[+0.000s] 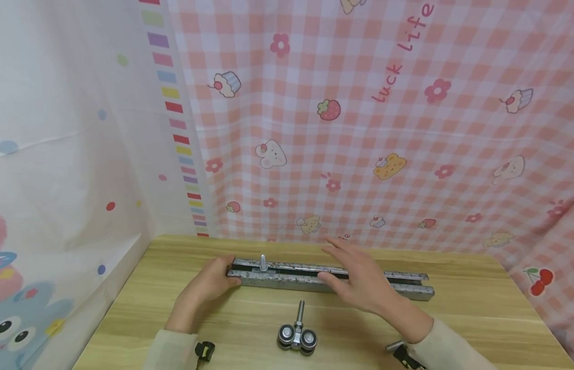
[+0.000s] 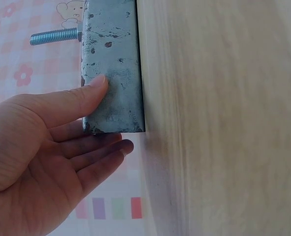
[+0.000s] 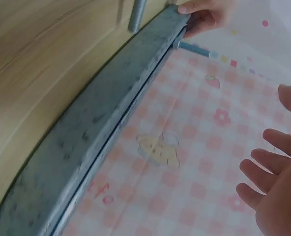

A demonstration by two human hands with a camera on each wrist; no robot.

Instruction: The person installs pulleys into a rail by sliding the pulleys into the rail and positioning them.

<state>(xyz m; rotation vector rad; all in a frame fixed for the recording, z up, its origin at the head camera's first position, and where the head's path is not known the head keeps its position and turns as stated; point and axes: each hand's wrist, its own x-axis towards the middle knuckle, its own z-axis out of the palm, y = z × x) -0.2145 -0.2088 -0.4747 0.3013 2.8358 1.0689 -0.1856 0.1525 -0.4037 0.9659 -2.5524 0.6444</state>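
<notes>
A scuffed grey metal rail (image 1: 287, 280), with a slot along its top, lies lengthwise on the wooden table. My left hand (image 1: 213, 281) grips its left end. In the left wrist view, the thumb presses the rail's side (image 2: 113, 59) and the fingers go behind it. Near that end a threaded bolt (image 1: 263, 263) stands up out of the slot. Over the rail's right half hovers my right hand (image 1: 361, 280), fingers spread, holding nothing; the right wrist view shows it apart from the rail (image 3: 96, 113). In front lies a roller trolley (image 1: 297, 336), its bolt pointing towards the rail.
The wooden table (image 1: 250, 318) ends at a pink checked cloth (image 1: 291, 128) behind the rail, with a white printed cloth (image 1: 74, 154) at the left. Beside my right wrist lies a short metal rod (image 1: 395, 346), partly hidden.
</notes>
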